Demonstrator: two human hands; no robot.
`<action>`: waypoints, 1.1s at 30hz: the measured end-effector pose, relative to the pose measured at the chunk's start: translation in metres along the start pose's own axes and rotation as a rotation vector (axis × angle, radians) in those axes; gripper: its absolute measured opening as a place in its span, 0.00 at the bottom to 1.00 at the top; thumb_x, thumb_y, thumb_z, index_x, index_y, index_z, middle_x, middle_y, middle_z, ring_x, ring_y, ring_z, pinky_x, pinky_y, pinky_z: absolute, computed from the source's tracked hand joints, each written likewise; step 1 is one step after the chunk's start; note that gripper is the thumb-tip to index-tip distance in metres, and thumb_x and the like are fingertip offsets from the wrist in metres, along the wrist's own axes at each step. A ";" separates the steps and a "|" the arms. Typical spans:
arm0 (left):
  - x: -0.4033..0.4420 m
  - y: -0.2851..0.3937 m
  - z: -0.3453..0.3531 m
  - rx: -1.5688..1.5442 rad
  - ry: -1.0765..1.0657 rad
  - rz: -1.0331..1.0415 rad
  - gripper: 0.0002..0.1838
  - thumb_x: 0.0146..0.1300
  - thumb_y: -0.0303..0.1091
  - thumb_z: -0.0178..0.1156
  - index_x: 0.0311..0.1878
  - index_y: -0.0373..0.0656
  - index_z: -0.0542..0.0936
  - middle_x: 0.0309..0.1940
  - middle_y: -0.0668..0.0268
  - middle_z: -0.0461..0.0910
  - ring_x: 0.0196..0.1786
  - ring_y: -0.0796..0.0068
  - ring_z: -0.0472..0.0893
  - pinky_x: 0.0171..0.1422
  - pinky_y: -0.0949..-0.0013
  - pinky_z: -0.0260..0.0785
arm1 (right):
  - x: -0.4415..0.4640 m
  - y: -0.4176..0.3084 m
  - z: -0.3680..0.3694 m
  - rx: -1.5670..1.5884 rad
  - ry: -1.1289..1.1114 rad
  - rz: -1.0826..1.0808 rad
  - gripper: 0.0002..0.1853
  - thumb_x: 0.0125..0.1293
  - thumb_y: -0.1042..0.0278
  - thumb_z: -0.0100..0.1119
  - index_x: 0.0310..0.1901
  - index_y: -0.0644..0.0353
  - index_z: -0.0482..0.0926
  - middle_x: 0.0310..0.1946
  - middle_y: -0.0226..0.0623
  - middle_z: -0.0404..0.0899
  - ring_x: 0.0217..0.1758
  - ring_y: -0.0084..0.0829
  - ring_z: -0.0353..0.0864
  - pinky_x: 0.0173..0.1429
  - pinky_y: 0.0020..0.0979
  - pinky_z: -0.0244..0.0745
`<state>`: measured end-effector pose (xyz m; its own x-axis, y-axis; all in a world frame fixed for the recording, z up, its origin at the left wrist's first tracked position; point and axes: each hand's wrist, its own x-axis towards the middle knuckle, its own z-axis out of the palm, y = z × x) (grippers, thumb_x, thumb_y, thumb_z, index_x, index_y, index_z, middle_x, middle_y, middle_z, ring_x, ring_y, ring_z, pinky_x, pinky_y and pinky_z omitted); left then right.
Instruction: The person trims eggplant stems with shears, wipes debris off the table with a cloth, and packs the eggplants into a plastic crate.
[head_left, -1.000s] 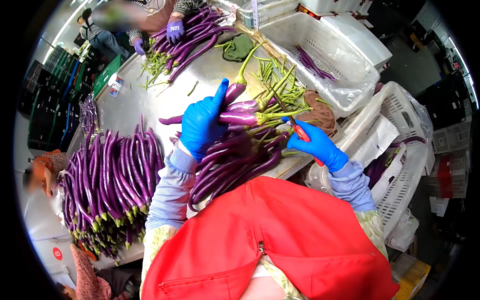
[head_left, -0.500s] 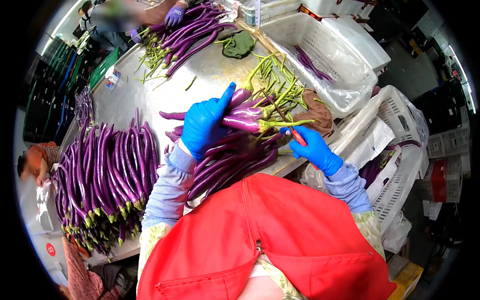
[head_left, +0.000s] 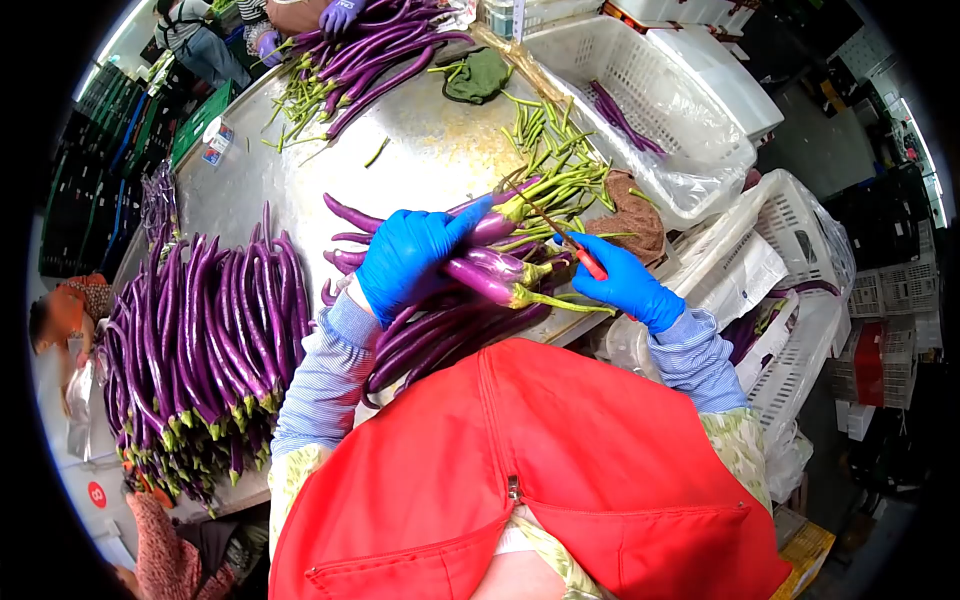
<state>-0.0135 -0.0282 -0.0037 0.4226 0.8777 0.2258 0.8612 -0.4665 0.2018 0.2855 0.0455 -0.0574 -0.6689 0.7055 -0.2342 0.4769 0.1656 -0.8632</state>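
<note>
Several purple eggplants point(head_left: 483, 281), long and slim with green stems, are bunched in my left hand point(head_left: 405, 262). Its fingers wrap round them, and the thumb points up and to the right along the bunch. My right hand point(head_left: 628, 284) is closed on a red-handled knife point(head_left: 592, 264). The thin, dark, slightly curved blade slants up and left across the green stems of the held eggplants. Beneath my left hand, more eggplants point(head_left: 425, 345) lie loosely heaped on the metal table point(head_left: 300, 190). Cut green stems point(head_left: 575, 165) are piled just beyond the blade.
Neat rows of eggplants point(head_left: 215, 340) lie at the left. At the top, another person's purple-gloved hand point(head_left: 342, 15) touches an eggplant pile point(head_left: 375, 60). A dark green cloth point(head_left: 478, 77) and brown cloth point(head_left: 632, 220) lie on the table. Lined white crates point(head_left: 690, 130) stand at the right.
The held bunch and my left hand have tipped slightly downward, the thumb now leaning further right. My right hand and the knife have shifted slightly down and left.
</note>
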 end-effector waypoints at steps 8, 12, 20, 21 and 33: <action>-0.003 -0.005 0.004 -0.044 0.019 -0.035 0.46 0.43 0.38 0.70 0.70 0.46 0.64 0.32 0.59 0.78 0.33 0.54 0.79 0.40 0.57 0.70 | 0.013 0.023 0.016 0.094 0.123 -0.058 0.23 0.61 0.62 0.61 0.57 0.59 0.74 0.41 0.33 0.81 0.41 0.28 0.80 0.47 0.29 0.75; -0.007 -0.035 0.025 0.035 0.259 -0.140 0.47 0.43 0.35 0.69 0.71 0.47 0.62 0.28 0.59 0.77 0.30 0.57 0.79 0.35 0.56 0.69 | -0.002 0.009 0.009 0.562 0.064 0.135 0.22 0.62 0.67 0.57 0.58 0.61 0.73 0.32 0.31 0.79 0.33 0.22 0.77 0.39 0.24 0.72; 0.002 -0.048 0.023 0.087 0.410 -0.475 0.45 0.44 0.28 0.68 0.70 0.51 0.64 0.33 0.55 0.79 0.34 0.51 0.81 0.39 0.55 0.73 | -0.013 0.002 0.047 0.596 0.005 0.038 0.31 0.62 0.69 0.59 0.67 0.61 0.63 0.31 0.27 0.77 0.34 0.18 0.74 0.44 0.22 0.70; 0.003 -0.047 0.024 0.093 0.395 -0.476 0.45 0.44 0.29 0.68 0.70 0.51 0.64 0.33 0.55 0.79 0.34 0.51 0.81 0.39 0.55 0.73 | -0.012 0.001 0.052 0.563 0.006 -0.019 0.32 0.62 0.70 0.59 0.68 0.61 0.63 0.31 0.27 0.76 0.35 0.18 0.74 0.44 0.22 0.70; 0.004 -0.038 0.031 0.117 0.340 -0.459 0.45 0.44 0.29 0.67 0.70 0.53 0.64 0.30 0.57 0.78 0.32 0.53 0.80 0.37 0.54 0.72 | 0.033 -0.004 0.071 0.494 0.105 -0.077 0.32 0.61 0.71 0.62 0.67 0.63 0.64 0.30 0.25 0.73 0.33 0.17 0.71 0.42 0.24 0.71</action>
<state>-0.0360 -0.0034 -0.0403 -0.0992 0.8937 0.4375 0.9685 -0.0142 0.2488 0.2210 0.0192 -0.0937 -0.6188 0.7734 -0.1377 0.0852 -0.1081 -0.9905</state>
